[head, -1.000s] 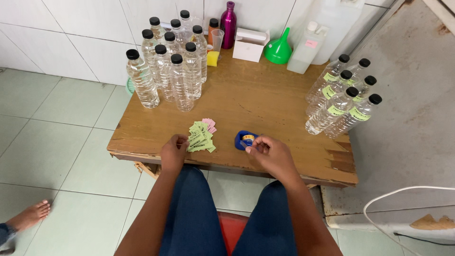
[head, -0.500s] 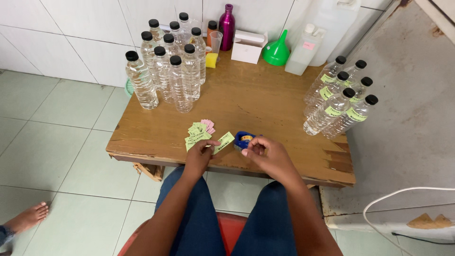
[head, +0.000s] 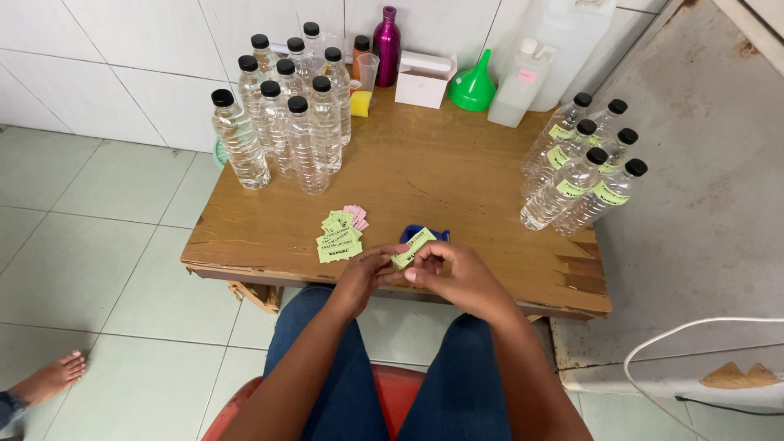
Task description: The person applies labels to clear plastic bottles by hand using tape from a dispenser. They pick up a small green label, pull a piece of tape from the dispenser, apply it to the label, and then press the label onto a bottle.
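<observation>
While both hands meet at table [head: 490, 204] front edge, I note: left hand [head: 359, 278] and right hand [head: 457, 273] each pinching one green label [head: 412, 247], held flat for handling. Label stack [head: 339, 238] at 9 o'clock; blue tape roll [head: 420, 234] just behind; labelled bottles [head: 584, 167] at 2 o'clock.

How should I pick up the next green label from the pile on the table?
Pinch the top label's near edge, coming from the front of the table. The green labels lie flat in a loose, fanned pile, so their edges stick out toward the person. Both the left hand and right hand are busy with one label.
</observation>
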